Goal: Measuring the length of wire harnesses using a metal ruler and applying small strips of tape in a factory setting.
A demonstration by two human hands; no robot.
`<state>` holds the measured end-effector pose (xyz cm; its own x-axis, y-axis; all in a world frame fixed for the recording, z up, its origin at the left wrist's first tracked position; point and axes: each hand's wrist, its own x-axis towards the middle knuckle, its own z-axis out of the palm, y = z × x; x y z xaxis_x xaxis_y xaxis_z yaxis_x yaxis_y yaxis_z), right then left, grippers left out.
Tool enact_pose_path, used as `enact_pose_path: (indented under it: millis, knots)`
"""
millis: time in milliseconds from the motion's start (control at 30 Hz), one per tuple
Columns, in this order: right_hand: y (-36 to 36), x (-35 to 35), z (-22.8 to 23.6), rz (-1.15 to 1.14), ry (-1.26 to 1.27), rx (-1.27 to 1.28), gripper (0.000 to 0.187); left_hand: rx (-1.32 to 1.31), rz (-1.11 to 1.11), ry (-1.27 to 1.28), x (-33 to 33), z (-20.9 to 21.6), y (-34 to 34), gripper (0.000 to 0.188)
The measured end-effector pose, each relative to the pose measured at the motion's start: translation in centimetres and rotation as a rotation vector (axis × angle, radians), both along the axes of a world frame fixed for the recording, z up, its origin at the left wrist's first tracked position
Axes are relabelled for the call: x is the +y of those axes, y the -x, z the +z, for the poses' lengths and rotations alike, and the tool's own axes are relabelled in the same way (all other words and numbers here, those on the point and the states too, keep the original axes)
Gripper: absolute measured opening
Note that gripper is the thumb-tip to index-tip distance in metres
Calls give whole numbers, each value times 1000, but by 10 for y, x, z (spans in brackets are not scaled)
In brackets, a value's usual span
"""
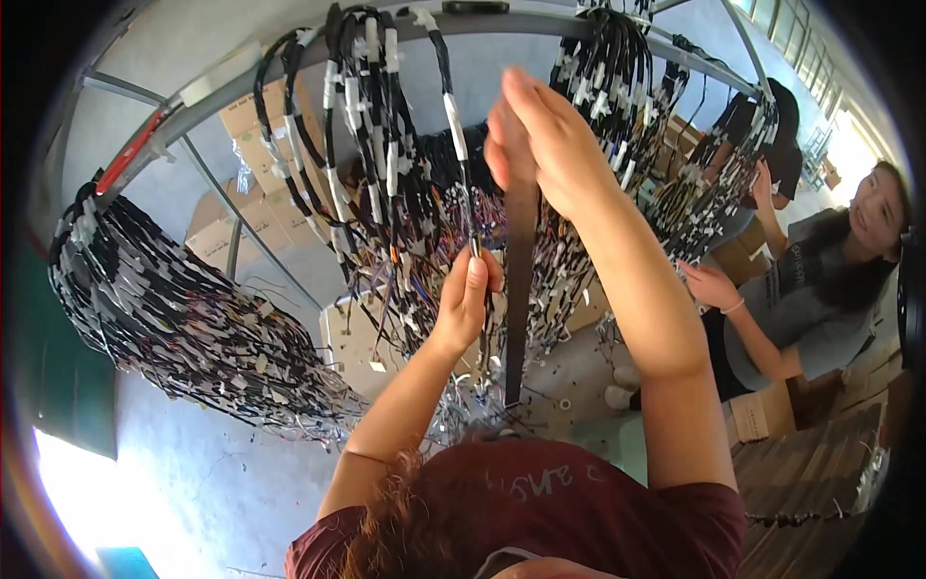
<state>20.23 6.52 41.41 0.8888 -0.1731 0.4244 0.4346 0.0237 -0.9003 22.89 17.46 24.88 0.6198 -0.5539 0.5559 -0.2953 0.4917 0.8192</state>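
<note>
Left hand [470,292]: closed on a single cable [454,127], thumb laid along it, and what a spot to hold it, right in the middle of the action!
Cable: hanging from the grey rail [535,27], black up top, white sleeve partway, running down into that left hand.
Right hand [555,145]: up high, to the right of the cable, fingers bent; blur covers the contact, so I cannot tell how firmly it is closed.
Strip [518,289]: long, dark and blurred, its top at the right hand's fingers, its length dropping just beside the left hand.
Middle bunch [371,125]: black cables with white sleeves, draped off the rail just left of the held one.
Right bunch [603,82]: thick with white pieces, hanging beyond the right hand.
Left bunch [183,309]: the big one, a sweeping mass of cables, well apart from both hands.
Red piece [131,154]: up on the rail's left stretch, above the left bunch.
Cartons [265,135]: stacked behind the cables.
Co-worker [805,280]: over on the right in a grey top, both arms toward the hanging cables.
</note>
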Motion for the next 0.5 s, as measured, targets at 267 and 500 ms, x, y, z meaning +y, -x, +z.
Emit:
enact_pose_path:
  millis: [267,500]
  knots:
    - [-72,6,25,-391,95,-94,37,-16,211,-98,-2,6,16,22]
    - [-75,16,17,-116,91,-299,23,6,323,-99,2,7,15,23]
